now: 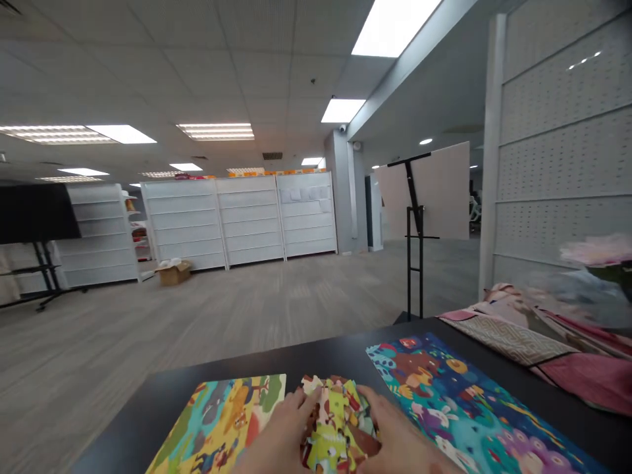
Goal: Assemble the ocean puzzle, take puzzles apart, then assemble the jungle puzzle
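My left hand (277, 436) and my right hand (397, 436) lie with spread fingers on opposite sides of a heap of jigsaw puzzle pieces (340, 421), pressing against it. Neither hand visibly grips a piece. The heap sits on a black table (296, 360), and its pieces show yellow, green, brown and white. To its left lies a yellow-green cartoon jigsaw puzzle (222, 418). A blue cartoon jigsaw puzzle (459, 401) lies to its right, close to my right hand. The bottom of the view cuts off both hands and puzzles.
Patterned pink fabric (523, 339) covers the table's right side, with a blurred pink flower (597, 251) above it. Beyond the table's far edge stand a black easel with a pale board (419, 197), white shelving (247, 217) and a cardboard box (172, 273).
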A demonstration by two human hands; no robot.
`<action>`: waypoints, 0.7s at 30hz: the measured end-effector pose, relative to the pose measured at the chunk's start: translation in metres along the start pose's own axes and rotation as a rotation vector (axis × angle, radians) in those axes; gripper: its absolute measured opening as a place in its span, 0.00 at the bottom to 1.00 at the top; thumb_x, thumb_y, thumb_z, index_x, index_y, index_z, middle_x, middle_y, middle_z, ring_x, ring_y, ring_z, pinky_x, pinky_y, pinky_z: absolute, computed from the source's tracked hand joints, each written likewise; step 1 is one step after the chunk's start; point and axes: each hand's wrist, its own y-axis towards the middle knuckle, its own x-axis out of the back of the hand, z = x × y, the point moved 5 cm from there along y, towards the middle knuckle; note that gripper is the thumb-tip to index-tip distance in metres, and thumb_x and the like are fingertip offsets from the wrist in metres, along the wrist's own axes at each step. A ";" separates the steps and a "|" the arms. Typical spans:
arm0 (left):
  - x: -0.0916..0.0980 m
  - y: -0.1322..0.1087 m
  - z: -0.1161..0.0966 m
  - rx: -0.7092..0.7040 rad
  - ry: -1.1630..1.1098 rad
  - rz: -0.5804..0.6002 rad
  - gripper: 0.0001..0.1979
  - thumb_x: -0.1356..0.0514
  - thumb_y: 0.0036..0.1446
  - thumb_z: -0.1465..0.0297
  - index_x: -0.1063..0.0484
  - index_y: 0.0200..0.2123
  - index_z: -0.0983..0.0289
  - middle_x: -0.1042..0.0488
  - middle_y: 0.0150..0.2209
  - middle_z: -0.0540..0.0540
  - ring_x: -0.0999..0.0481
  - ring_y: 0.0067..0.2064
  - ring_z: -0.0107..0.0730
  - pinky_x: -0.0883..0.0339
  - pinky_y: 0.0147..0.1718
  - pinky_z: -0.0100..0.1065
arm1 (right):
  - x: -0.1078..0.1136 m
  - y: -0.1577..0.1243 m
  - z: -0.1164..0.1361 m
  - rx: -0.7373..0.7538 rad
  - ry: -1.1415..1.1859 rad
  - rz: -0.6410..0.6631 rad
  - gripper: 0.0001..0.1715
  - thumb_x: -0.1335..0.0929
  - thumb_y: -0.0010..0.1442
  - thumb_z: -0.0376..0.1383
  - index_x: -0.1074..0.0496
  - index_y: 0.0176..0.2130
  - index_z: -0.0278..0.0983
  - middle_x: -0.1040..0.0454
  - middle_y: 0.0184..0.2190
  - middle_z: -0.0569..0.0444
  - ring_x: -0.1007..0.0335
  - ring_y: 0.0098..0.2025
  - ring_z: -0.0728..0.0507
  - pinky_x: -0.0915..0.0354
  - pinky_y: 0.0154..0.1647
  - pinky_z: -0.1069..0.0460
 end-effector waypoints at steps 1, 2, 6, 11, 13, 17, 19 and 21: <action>-0.001 0.002 -0.001 0.001 -0.005 -0.016 0.62 0.25 0.40 0.60 0.54 0.74 0.60 0.48 0.71 0.67 0.48 0.70 0.61 0.52 0.68 0.50 | -0.003 0.002 -0.003 -0.027 0.062 -0.014 0.64 0.24 0.35 0.38 0.43 0.69 0.35 0.30 0.58 0.40 0.31 0.57 0.28 0.34 0.56 0.43; -0.002 0.004 -0.003 0.000 -0.007 -0.034 0.62 0.25 0.40 0.61 0.53 0.74 0.61 0.46 0.70 0.67 0.46 0.69 0.61 0.50 0.67 0.50 | -0.007 0.005 -0.007 -0.058 0.130 -0.014 0.66 0.25 0.35 0.37 0.47 0.69 0.35 0.30 0.57 0.41 0.29 0.54 0.31 0.32 0.52 0.45; -0.001 0.003 -0.009 -0.022 -0.037 -0.113 0.60 0.24 0.39 0.60 0.48 0.72 0.62 0.37 0.64 0.67 0.39 0.65 0.61 0.44 0.64 0.51 | -0.024 0.008 -0.025 -0.073 0.420 0.049 0.63 0.30 0.34 0.36 0.49 0.68 0.36 0.29 0.46 0.49 0.25 0.42 0.38 0.32 0.38 0.51; 0.011 -0.011 -0.011 -0.080 -0.181 -0.198 0.42 0.23 0.41 0.60 0.30 0.60 0.54 0.34 0.57 0.58 0.30 0.57 0.51 0.35 0.57 0.42 | -0.001 -0.001 -0.054 -0.133 0.548 0.033 0.52 0.33 0.36 0.37 0.38 0.62 0.40 0.26 0.38 0.54 0.25 0.37 0.42 0.35 0.34 0.52; 0.014 -0.013 -0.010 -0.081 -0.185 -0.209 0.38 0.23 0.41 0.60 0.28 0.58 0.55 0.34 0.56 0.57 0.30 0.56 0.50 0.34 0.56 0.41 | 0.019 -0.004 -0.061 -0.169 0.559 0.024 0.44 0.33 0.36 0.36 0.32 0.56 0.41 0.25 0.33 0.55 0.26 0.35 0.42 0.36 0.33 0.52; 0.014 -0.011 -0.010 -0.113 -0.163 -0.206 0.38 0.23 0.42 0.61 0.29 0.57 0.54 0.32 0.55 0.56 0.30 0.56 0.50 0.35 0.55 0.42 | 0.057 -0.001 -0.050 -0.112 0.530 -0.061 0.32 0.32 0.39 0.37 0.28 0.48 0.42 0.24 0.31 0.57 0.28 0.32 0.44 0.37 0.32 0.52; 0.012 -0.009 -0.010 -0.143 -0.164 -0.199 0.40 0.22 0.42 0.61 0.30 0.59 0.53 0.31 0.55 0.56 0.31 0.57 0.50 0.37 0.56 0.41 | 0.064 0.007 -0.033 -0.060 0.510 -0.087 0.33 0.32 0.43 0.39 0.28 0.51 0.40 0.24 0.31 0.57 0.27 0.33 0.43 0.35 0.34 0.52; 0.009 -0.007 -0.009 -0.176 -0.170 -0.195 0.40 0.22 0.43 0.63 0.31 0.60 0.52 0.30 0.56 0.55 0.31 0.57 0.49 0.38 0.57 0.40 | 0.059 0.017 -0.012 0.001 0.487 -0.057 0.36 0.31 0.46 0.42 0.30 0.55 0.38 0.22 0.35 0.55 0.25 0.38 0.41 0.33 0.38 0.50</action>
